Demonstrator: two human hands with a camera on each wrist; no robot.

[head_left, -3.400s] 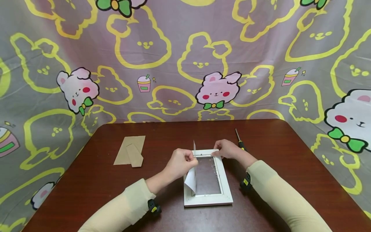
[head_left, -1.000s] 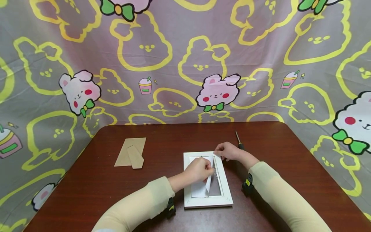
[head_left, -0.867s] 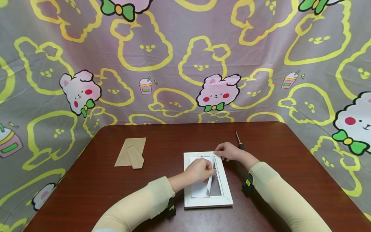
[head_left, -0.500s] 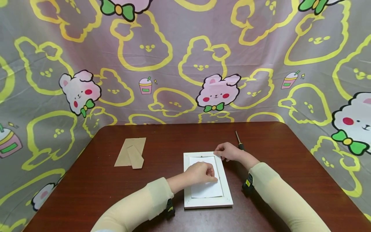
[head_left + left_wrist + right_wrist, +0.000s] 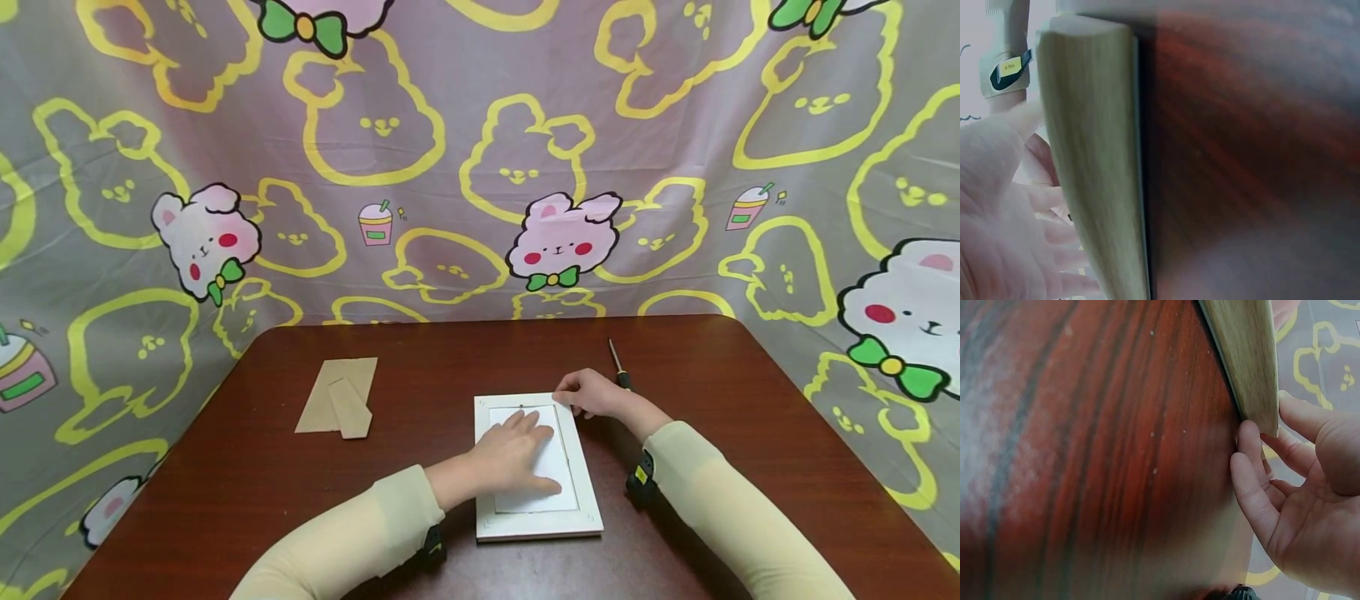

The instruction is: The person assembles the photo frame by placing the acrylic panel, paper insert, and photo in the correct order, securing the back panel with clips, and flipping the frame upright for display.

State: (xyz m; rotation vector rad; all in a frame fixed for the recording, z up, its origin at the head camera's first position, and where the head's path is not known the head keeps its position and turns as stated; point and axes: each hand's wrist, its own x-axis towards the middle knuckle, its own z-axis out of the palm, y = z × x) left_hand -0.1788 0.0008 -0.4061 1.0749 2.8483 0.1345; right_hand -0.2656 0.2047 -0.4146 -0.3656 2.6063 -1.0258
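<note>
A white picture frame lies back side up on the table, and a white sheet of paper fills its recess. My left hand is spread over the paper, fingers and thumb extended. In the left wrist view the same hand shows its palm beside the wood-grained side of the picture frame. My right hand holds the frame's far right corner. Seen from the right wrist, the thumb of that hand is on one face of the corner, with fingers curled at its other side.
A brown cardboard backing board with a stand leg lies on the left of the table. Behind the right hand is a screwdriver with a dark handle. A patterned curtain surrounds the dark wooden table.
My left hand has laid the curled paper down flat over the clear pane, let go of its edge and spread its fingers on it. The right hand stays at the corner.
</note>
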